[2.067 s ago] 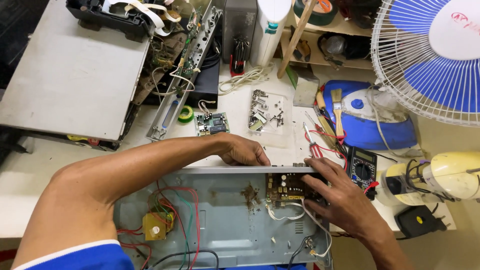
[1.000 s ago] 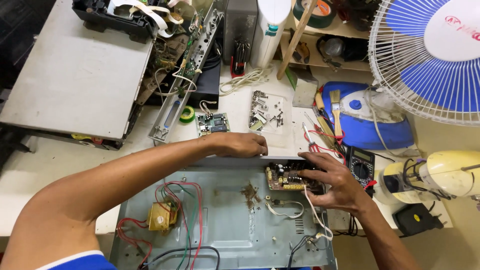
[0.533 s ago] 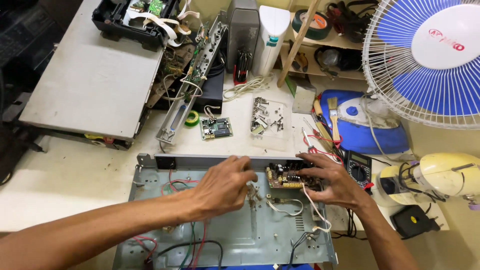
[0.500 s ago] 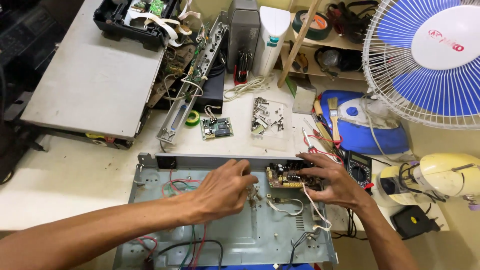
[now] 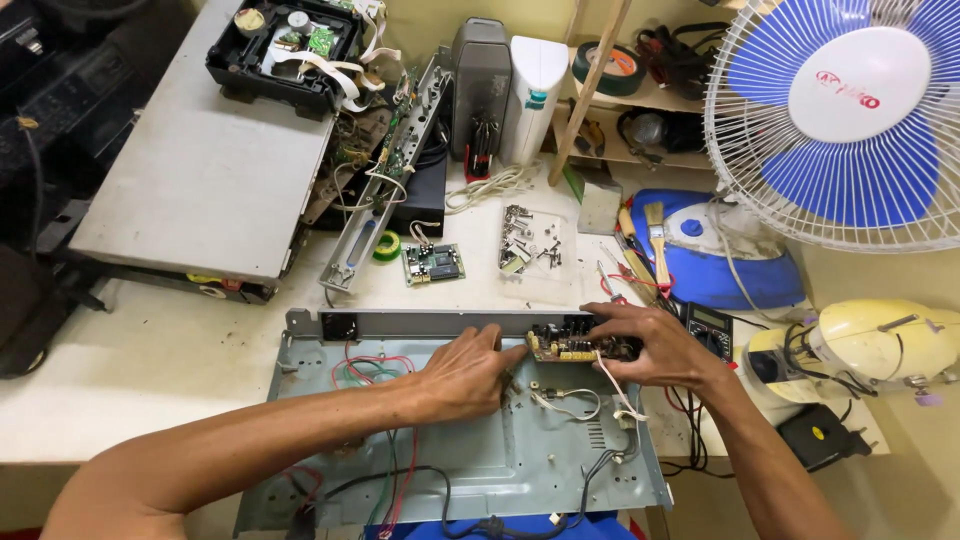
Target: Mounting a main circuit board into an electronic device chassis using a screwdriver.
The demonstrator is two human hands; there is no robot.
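Both hands (image 5: 470, 372) (image 5: 650, 345) pinch small brown circuit board (image 5: 575, 345), tilted, wires trailing.

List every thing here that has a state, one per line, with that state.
Chassis: open, cover off, wires exposed.
Circuit board: at the chassis's back right, held by both hands.
Left hand: fingertips on the board's left end.
Right hand: gripping the board's right end.
Fan: blades look still.
Disc drive: opened up.

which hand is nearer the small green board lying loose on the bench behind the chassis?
Left. The left hand lies in the metal chassis just below the small green board; the right hand is farther right, gripping the brown circuit board.
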